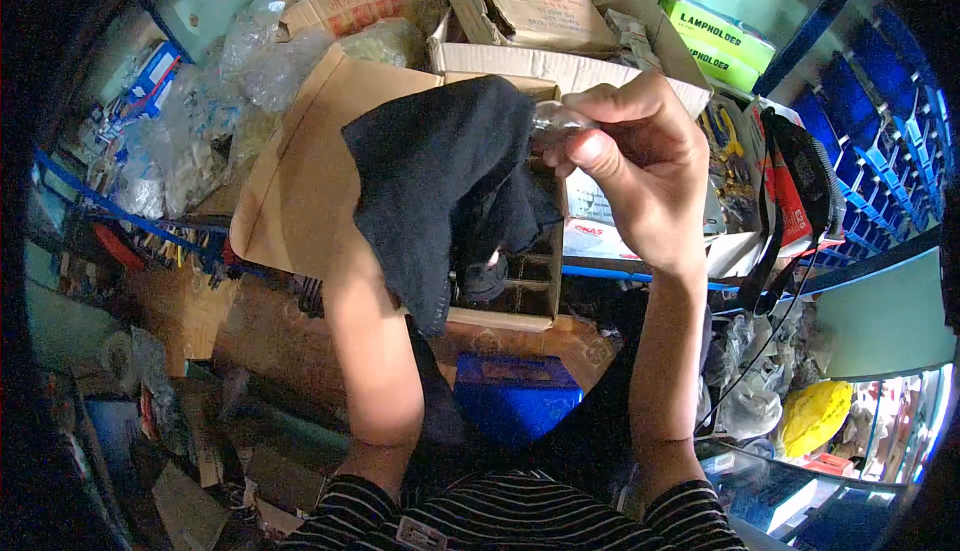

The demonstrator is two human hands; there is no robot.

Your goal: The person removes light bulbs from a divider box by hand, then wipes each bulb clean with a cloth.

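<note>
My left hand is hidden under a black cloth (440, 171) that it holds draped over the fingers; only the forearm shows below it. My right hand (640, 166) is closed around a clear glass bulb (555, 121), whose rounded end pokes out toward the cloth. Cloth and bulb touch at the middle of the view. Both hands hover above an open cardboard box (520, 291) with dividers inside.
A large cardboard flap (300, 181) lies at the left. More cartons (530, 11) and green lampholder boxes (715, 36) stand behind. Plastic bags (190, 131) pile up at the left, a blue box (515, 396) sits near my lap, and blue shelving (880, 121) is at the right.
</note>
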